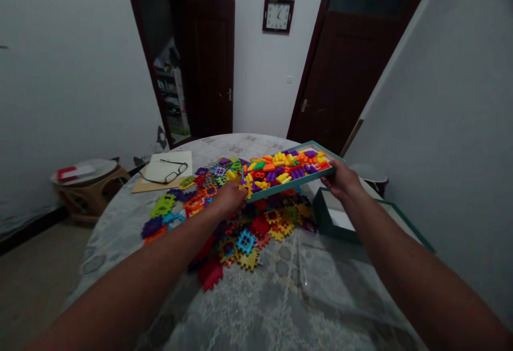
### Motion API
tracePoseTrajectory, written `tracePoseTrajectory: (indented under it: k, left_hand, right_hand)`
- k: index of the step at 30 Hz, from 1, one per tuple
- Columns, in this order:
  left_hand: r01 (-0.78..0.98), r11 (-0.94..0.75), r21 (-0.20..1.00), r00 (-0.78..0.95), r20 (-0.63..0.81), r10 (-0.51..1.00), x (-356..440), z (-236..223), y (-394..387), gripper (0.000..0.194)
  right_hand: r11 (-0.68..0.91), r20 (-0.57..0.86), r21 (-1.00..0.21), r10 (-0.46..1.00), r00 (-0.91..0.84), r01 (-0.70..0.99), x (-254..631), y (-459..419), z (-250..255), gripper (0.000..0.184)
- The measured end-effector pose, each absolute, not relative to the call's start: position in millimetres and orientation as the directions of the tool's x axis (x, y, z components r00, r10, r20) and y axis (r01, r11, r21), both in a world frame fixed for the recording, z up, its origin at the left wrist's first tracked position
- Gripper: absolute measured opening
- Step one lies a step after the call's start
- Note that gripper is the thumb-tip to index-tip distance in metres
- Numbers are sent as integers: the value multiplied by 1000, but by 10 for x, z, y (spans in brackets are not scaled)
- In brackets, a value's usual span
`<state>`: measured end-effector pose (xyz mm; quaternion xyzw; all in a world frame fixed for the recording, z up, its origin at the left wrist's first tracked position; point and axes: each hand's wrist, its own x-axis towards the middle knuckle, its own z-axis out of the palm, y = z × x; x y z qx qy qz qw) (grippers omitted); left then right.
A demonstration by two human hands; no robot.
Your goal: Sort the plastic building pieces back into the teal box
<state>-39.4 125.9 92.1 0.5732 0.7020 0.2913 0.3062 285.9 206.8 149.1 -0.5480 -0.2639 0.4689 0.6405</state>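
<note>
A shallow teal box (289, 186), full of small yellow, orange, purple, red and green plastic pieces (280, 165), is held above the table, its left end lower than its right. My left hand (231, 199) is closed on the left end. A yellow toothed piece (246, 189) shows beside its fingers; whether the hand touches it I cannot tell. My right hand (342, 179) grips the right end, thumb near the rim. Below and left of the box, a heap of colourful gear-shaped plastic pieces (245, 241) covers part of the table.
Another teal box (337, 229) with a white inside stands at the right, partly behind my right forearm. A clear plastic sheet or cover (320, 281) lies nearer. Eyeglasses (171, 177) rest on an open notebook (160, 165) at the left. A patterned cloth (276, 297) covers the round table.
</note>
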Motion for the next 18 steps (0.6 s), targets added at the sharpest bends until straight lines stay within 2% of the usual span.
tracePoseTrajectory:
  k: [4,9,12,14,18]
  left_hand:
    - [688,134,714,-207,16,978,-698,867,1039,32]
    - [718,86,691,-270,163,949,-993,713,812,20]
    - [715,55,697,-299,233,925,-1086,564,711,32]
    - [733,-27,679,-292,350,890,-1121,437,667,41]
    - [803,-237,547,-175,596,783,-1170,147,614,54]
  right_hand:
    - [-39,-146,-974,862,485,-224,2609,2024,1517,11]
    - [-16,-67,-995,824,563,-96,2413,2090,1678,15]
    - [5,-11,-1000,817,576,-26,2314,2157,1811,16]
    - [19,25,-1000,814,580,15,2249,2197,1902,16]
    - [53,116,-991,812,572,125,2133,2258,2087,15]
